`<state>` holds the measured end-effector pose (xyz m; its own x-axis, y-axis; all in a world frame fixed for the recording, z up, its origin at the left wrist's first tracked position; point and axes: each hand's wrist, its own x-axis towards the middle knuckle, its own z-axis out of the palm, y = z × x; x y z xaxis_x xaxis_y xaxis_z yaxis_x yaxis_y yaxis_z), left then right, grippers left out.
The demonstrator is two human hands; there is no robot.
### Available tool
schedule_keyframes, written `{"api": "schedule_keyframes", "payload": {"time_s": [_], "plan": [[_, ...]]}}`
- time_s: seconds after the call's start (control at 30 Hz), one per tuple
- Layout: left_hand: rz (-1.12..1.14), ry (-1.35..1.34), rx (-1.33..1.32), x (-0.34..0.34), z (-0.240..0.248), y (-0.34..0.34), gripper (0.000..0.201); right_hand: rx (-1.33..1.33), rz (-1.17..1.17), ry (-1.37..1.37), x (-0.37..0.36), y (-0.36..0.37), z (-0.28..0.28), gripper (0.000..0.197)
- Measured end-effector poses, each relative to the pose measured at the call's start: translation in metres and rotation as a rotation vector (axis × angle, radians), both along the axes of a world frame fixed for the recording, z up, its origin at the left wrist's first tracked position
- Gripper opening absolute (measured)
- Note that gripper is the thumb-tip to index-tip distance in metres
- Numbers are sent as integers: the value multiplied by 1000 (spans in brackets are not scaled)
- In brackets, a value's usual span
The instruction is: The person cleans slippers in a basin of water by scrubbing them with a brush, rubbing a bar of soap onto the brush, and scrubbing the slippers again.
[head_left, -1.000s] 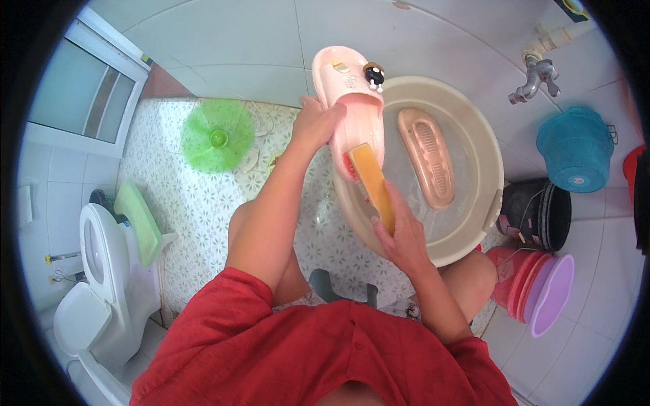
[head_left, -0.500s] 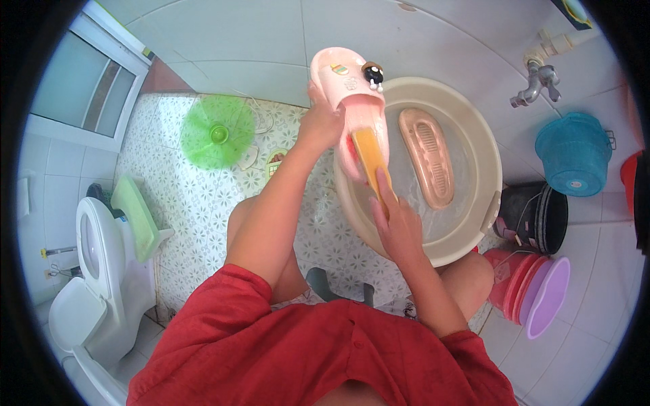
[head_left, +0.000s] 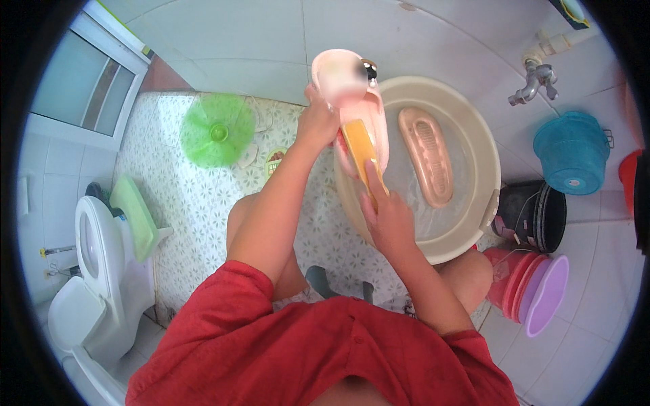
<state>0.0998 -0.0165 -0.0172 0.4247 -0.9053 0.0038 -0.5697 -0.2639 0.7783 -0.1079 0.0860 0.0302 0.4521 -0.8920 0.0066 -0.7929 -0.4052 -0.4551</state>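
Note:
My left hand point(head_left: 319, 125) grips a pink slipper point(head_left: 376, 116) by its left side, holding it up over the left part of a beige basin point(head_left: 491, 166). A dark charm sits on the slipper's upper, which is partly blurred. In my right hand point(head_left: 393, 222) is a scrub brush point(head_left: 359, 139) with a yellow back. Its reddish bristles press into the slipper's footbed; my fingers wrap the brush's near end. Inside the basin, in shallow water, lies an oblong pinkish-brown piece point(head_left: 425, 155) with ridges, looking like an upturned slipper sole.
A tap point(head_left: 538, 81) juts from the wall at upper right. Below it are a blue bucket point(head_left: 572, 152), a black bucket point(head_left: 552, 216) and red and purple tubs point(head_left: 547, 294). At left stand a green fan point(head_left: 218, 132), a green stool point(head_left: 135, 216) and a toilet point(head_left: 98, 271).
My right hand and the brush have shifted slightly up and left along the footbed. The slipper has tilted a little in my left hand, its charm now nearer the edge.

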Motion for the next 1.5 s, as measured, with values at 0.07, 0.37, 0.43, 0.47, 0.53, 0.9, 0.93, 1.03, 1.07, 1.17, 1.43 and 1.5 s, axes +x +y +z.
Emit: {"api": "schedule_keyframes", "payload": {"time_s": [0.07, 0.37, 0.43, 0.47, 0.53, 0.9, 0.93, 1.03, 1.07, 1.17, 1.43, 1.5], "plan": [[2, -76, -70, -3, -1, -2, 60, 55, -21, 59, -15, 15, 5, 65], [-21, 49, 99, -13, 25, 0, 55, -16, -95, 51, -4, -8, -5, 67], [-24, 53, 116, -12, 28, 2, 55, -33, -83, -1, 10, -20, -11, 67], [-20, 36, 121, -13, 29, 1, 55, -53, -80, -48, 16, -27, -12, 67], [-18, 18, 129, -16, 33, 3, 54, -17, -97, -41, 32, -42, -6, 67], [-23, 115, 148, -9, 30, 4, 55, 45, -58, 48, -14, 16, -6, 68], [-24, 117, 149, -9, 28, 2, 55, 40, -62, 80, -21, 22, -5, 68], [-8, 60, 138, -9, 24, -1, 57, 19, -72, 115, -33, 25, -8, 67], [-8, 58, 116, -10, 23, -2, 60, 0, -76, 116, -33, 25, -9, 66], [-2, -37, 71, -13, 21, 1, 68, -21, -92, 70, -21, 4, -9, 65], [-34, 24, 153, -17, 39, 4, 74, 46, -99, -45, 34, -44, 3, 60], [-48, 34, 242, -17, 46, 3, 78, 47, -95, -39, 35, -45, 3, 60]]}}
